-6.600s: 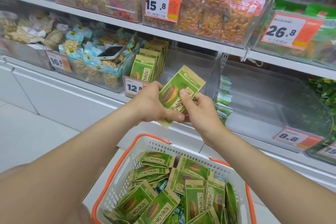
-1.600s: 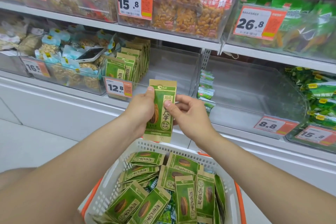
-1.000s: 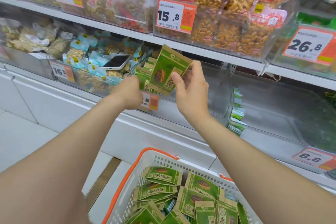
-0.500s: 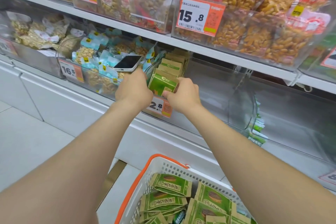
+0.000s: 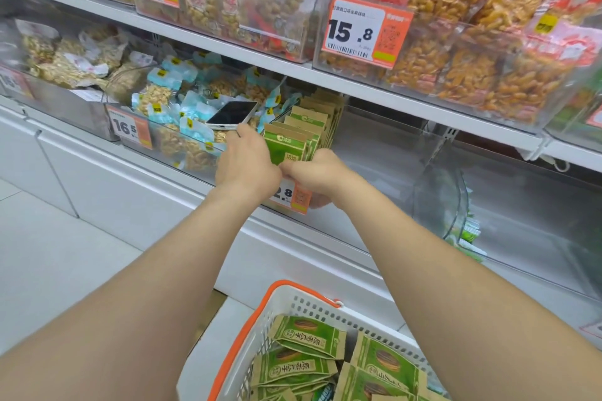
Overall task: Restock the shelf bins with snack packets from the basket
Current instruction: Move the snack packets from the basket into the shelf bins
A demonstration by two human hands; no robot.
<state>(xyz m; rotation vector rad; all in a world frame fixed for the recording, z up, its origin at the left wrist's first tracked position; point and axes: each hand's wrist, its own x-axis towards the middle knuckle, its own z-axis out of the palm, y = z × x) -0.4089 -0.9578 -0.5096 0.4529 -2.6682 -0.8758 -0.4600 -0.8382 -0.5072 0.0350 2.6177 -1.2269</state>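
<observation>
Where the row of upright green-and-tan paper snack packets (image 5: 294,137) stands in the clear plastic shelf bin (image 5: 384,153), both hands meet at its front packet. The left hand (image 5: 249,161) curls closed against that packet's left side; the right hand (image 5: 321,174) is closed low at its right edge, fingers hidden. Below, the white plastic basket with orange rim (image 5: 294,304) holds more packets. A white phone (image 5: 232,114) lies on the neighbouring bin's bags.
</observation>
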